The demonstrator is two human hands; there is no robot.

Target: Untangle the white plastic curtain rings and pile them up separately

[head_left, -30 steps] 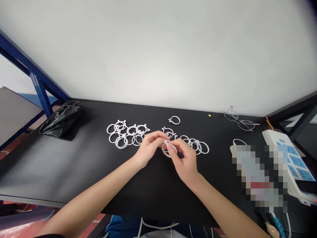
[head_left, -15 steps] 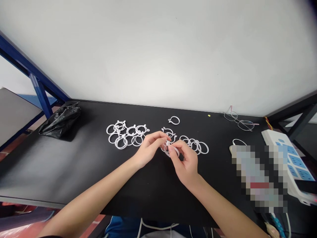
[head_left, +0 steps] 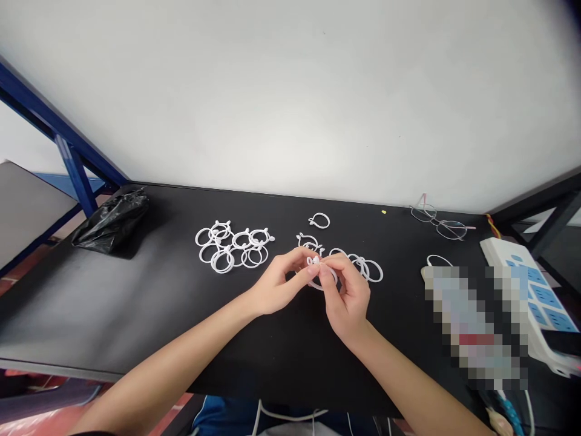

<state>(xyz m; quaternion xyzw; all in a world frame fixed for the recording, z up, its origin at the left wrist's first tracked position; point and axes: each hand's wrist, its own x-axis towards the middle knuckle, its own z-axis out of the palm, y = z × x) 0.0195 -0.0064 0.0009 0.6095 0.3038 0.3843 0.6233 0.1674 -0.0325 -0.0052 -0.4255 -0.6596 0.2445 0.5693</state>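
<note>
My left hand [head_left: 280,281] and my right hand [head_left: 348,295] meet above the middle of the black table [head_left: 136,303], and both pinch one white plastic ring [head_left: 320,275] at its clasp. The fingertips of both hands are closed on it. A cluster of white rings [head_left: 233,247] lies to the left of my hands. Another group of rings [head_left: 363,266] lies just right of them, partly hidden by my right hand. A single ring [head_left: 319,221] sits farther back.
A crumpled black plastic bag [head_left: 112,220] lies at the back left. Wire-framed glasses [head_left: 439,221] rest at the back right by the wall. A white and blue power strip [head_left: 531,297] and a blurred-out object [head_left: 472,327] occupy the right side.
Both hands have shifted slightly right with the ring. The ring has turned between the fingertips and now sits higher, in front of my right hand.
</note>
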